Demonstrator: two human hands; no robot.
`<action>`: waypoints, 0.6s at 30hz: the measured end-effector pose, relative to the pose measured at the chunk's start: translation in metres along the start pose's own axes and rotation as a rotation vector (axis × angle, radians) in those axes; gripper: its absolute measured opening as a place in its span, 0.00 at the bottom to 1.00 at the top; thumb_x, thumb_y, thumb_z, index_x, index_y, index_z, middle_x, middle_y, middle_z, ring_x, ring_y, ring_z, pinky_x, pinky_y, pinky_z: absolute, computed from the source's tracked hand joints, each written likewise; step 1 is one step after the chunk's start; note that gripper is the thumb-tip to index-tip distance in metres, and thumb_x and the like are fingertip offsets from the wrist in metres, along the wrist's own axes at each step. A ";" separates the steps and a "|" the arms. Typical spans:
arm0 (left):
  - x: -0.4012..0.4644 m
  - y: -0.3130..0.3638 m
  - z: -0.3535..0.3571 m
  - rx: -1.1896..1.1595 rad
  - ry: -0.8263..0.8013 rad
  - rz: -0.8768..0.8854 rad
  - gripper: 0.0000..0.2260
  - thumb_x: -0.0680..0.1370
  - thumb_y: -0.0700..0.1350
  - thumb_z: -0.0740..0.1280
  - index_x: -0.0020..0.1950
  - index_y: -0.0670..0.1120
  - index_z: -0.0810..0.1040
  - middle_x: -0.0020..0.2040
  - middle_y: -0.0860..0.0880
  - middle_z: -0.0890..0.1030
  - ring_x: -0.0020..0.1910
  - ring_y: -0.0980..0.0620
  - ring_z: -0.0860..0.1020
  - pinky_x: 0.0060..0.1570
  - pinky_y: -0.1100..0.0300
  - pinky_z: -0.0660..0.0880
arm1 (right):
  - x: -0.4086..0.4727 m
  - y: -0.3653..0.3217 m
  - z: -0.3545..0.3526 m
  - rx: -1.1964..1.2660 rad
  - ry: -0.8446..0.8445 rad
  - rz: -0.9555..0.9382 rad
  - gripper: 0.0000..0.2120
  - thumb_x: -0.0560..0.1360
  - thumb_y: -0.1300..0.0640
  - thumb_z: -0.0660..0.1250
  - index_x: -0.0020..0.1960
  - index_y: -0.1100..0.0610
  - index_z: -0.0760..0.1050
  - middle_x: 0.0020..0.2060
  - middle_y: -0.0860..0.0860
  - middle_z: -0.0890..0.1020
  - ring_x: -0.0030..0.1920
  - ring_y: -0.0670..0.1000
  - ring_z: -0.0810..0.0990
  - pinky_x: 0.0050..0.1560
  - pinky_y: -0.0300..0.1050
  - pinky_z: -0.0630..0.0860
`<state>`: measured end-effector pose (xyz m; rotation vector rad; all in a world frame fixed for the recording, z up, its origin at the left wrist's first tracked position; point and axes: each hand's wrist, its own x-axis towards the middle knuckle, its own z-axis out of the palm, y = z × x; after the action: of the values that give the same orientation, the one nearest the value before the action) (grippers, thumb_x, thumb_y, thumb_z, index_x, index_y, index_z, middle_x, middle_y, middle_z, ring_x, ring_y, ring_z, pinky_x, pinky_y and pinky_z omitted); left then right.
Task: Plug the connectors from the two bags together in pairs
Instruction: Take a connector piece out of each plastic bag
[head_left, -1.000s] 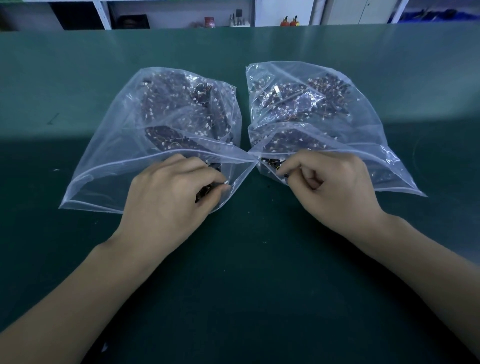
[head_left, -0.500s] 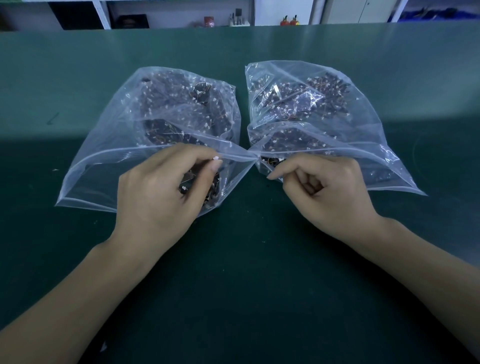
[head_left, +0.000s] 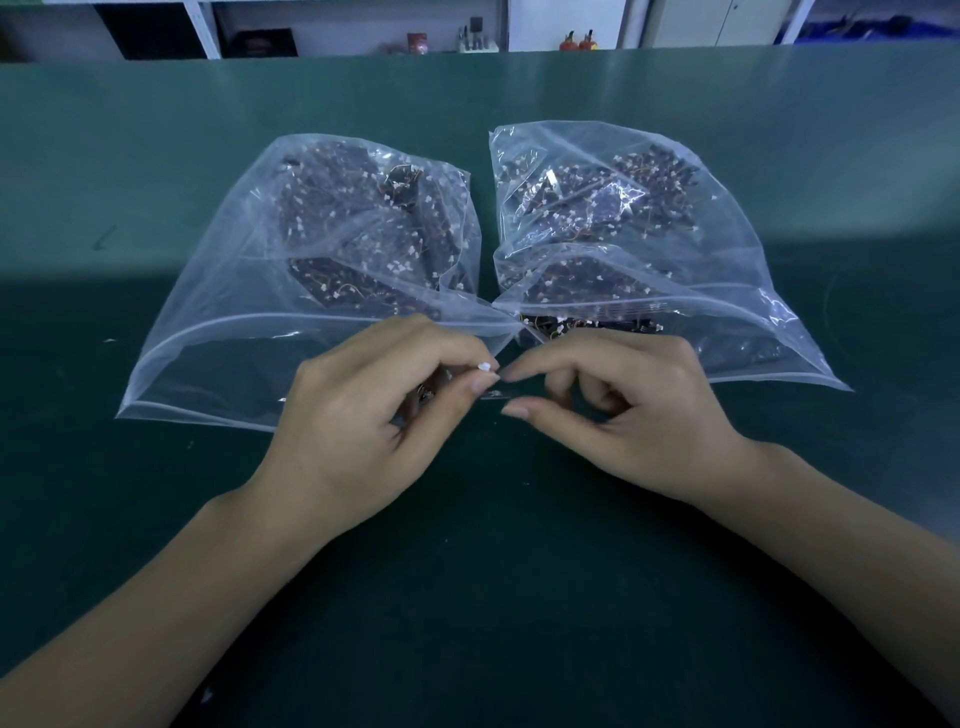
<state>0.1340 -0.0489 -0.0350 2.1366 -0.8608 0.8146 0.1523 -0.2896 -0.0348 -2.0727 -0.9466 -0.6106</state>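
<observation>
Green bench (head_left: 519, 597), left hand (head_left: 363, 415) pinching white connector (head_left: 484, 367), right hand (head_left: 639, 410) loosely curled, holding nothing visible

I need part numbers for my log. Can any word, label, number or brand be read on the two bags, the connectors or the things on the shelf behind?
None can be read.
Left clear plastic zip bag: no label shows.
Right clear plastic zip bag: no label shows.
Small white connector pinched by the left hand: no marking shows.
Small items on the back shelf: too small and blurred.
</observation>
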 end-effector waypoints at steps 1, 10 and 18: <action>0.000 0.000 0.000 -0.008 -0.004 0.001 0.07 0.85 0.42 0.70 0.51 0.41 0.85 0.44 0.49 0.83 0.39 0.48 0.80 0.38 0.54 0.75 | 0.000 0.000 0.001 0.003 -0.002 -0.012 0.07 0.80 0.53 0.76 0.55 0.55 0.86 0.37 0.32 0.69 0.30 0.41 0.66 0.34 0.35 0.67; -0.001 0.001 0.003 -0.029 0.017 -0.029 0.06 0.84 0.41 0.72 0.50 0.41 0.86 0.43 0.50 0.85 0.38 0.51 0.81 0.37 0.58 0.76 | -0.001 0.001 0.002 0.013 -0.023 -0.034 0.04 0.80 0.56 0.75 0.53 0.56 0.87 0.40 0.32 0.72 0.31 0.39 0.67 0.33 0.36 0.67; 0.000 0.001 0.003 -0.090 0.024 -0.023 0.11 0.81 0.45 0.77 0.62 0.45 0.84 0.46 0.52 0.85 0.41 0.54 0.82 0.39 0.60 0.79 | -0.002 0.001 0.000 -0.034 -0.014 0.049 0.02 0.79 0.57 0.73 0.49 0.55 0.85 0.36 0.34 0.71 0.27 0.47 0.67 0.33 0.35 0.65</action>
<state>0.1344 -0.0518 -0.0369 2.0503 -0.8438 0.7742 0.1522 -0.2904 -0.0367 -2.1263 -0.8967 -0.5904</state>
